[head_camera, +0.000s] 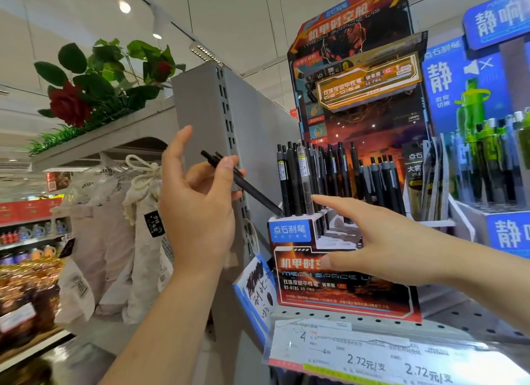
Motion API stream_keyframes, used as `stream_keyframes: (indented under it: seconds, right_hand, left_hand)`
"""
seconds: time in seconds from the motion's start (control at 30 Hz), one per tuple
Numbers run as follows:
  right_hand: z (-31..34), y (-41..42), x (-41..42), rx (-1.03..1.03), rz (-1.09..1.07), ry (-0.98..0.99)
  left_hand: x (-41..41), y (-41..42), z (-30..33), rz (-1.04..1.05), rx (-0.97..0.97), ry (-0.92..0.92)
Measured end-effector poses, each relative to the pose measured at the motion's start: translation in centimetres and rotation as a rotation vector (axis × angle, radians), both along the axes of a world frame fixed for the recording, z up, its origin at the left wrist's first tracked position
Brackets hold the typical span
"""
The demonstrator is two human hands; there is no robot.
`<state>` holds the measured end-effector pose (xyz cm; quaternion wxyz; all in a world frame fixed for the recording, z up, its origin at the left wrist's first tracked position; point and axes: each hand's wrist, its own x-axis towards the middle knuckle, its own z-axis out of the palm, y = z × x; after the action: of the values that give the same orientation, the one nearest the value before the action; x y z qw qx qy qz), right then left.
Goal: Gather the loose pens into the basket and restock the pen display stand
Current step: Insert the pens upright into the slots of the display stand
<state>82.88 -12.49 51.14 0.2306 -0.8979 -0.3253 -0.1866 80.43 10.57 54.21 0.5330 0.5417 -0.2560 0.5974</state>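
Left hand [198, 201] gripped two or three black pens [243, 183] between thumb and fingers, the index finger raised toward 12 o'clock; one pen's tip touched the front-left slot of the stand [344, 287], at 4 o'clock from the hand. Right hand [381, 238] was open and empty, fingers spread and pointing toward 9 o'clock, just in front of the stand's tiers. More black pens [338, 181] stood upright in the stand. Its front read "MECH SPACE" and "DS-0185". Price tags [370, 361] on the shelf edge at 6 o'clock read "2.72元/支".
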Motion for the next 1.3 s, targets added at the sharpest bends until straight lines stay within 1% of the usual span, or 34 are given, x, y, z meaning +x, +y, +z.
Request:
stream_keyframes:
  seconds: [0.07, 0.37, 0.67, 0.77, 0.9, 1.07, 1.17, 1.3]
  right_hand:
    - [0.0, 0.0, 0.1, 0.004, 0.001, 0.000]
    - [-0.4, -0.1, 0.6, 0.038, 0.036, 0.001]
    - [-0.6, 0.0, 1.0, 0.046, 0.046, -0.018]
    - [-0.6, 0.0, 1.1, 0.046, 0.049, -0.023]
    - [-0.5, -0.1, 1.1, 0.053, 0.049, -0.019]
    - [-0.4, -0.1, 0.7, 0.055, 0.039, -0.007]
    - [-0.3, 0.1, 0.1, 0.061, 0.000, 0.011]
    - [-0.7, 0.3, -0.4, 0.136, 0.003, 0.054]
  left_hand:
    - [0.0, -0.1, 0.4, 0.010, 0.011, -0.019]
    - [0.6, -1.4, 2.5, 0.211, 0.144, -0.066]
    - [1.0, -2.3, 3.3, 0.304, 0.171, -0.057]
    - [1.6, -2.8, 3.3, 0.406, 0.261, 0.025]
    - [2.0, -3.4, 2.4, 0.555, 0.461, 0.191]
    - [2.1, -2.8, 1.4, 0.614, 0.669, 0.426]
    - [1.8, -2.4, 1.8, 0.590, 0.773, 0.539]
    - [1.4, -1.8, 2.0, 0.471, 0.832, 0.556]
